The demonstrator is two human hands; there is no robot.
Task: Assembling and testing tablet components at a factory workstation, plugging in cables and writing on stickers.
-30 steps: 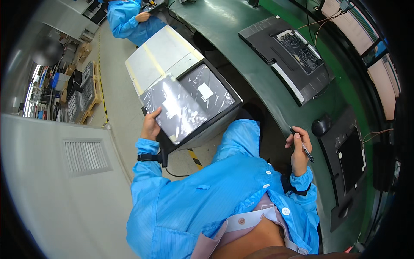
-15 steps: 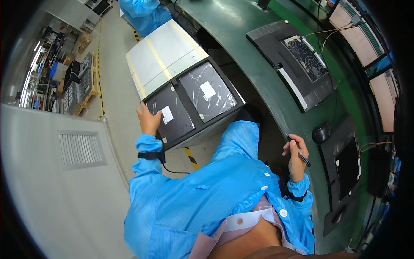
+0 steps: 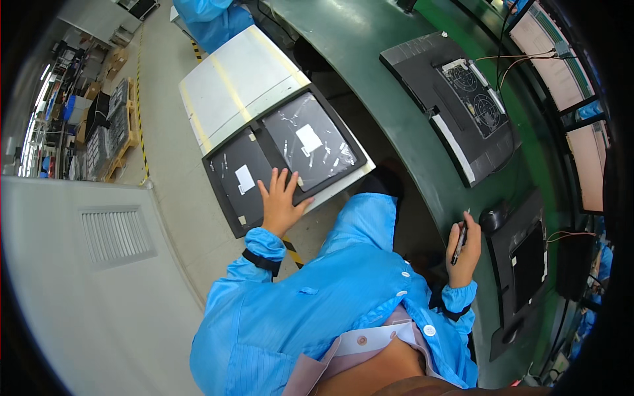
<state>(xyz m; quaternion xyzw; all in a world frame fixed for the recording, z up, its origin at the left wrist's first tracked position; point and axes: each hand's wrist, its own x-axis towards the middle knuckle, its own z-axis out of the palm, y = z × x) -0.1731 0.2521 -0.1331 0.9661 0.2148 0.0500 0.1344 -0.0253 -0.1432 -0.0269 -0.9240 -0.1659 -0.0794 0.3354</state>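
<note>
My left hand (image 3: 284, 206) lies with fingers spread on the near edge of a black foam tray (image 3: 242, 228). Two flat dark panels sit side by side in that tray, each wrapped in clear film with a white label: a left panel (image 3: 232, 177) and a right panel (image 3: 322, 153). The tray rests slightly askew on a white box (image 3: 228, 76) with yellow tape strips. Near the bench edge, my right hand (image 3: 466, 259) is closed around a black pen (image 3: 458, 245), apart from everything else.
On the green bench (image 3: 343, 36) are a black device with two fans (image 3: 456, 99), a computer mouse (image 3: 493, 220) and a second black device (image 3: 525, 264). Monitors (image 3: 551, 56) line the right. A blue-sleeved person (image 3: 214, 23) is beyond the box. A grey vented cabinet (image 3: 79, 297) stands left.
My left hand has moved right, from the tray's left side to its near edge. The tray has shifted and turned slightly on the box. My right hand has turned with the pen.
</note>
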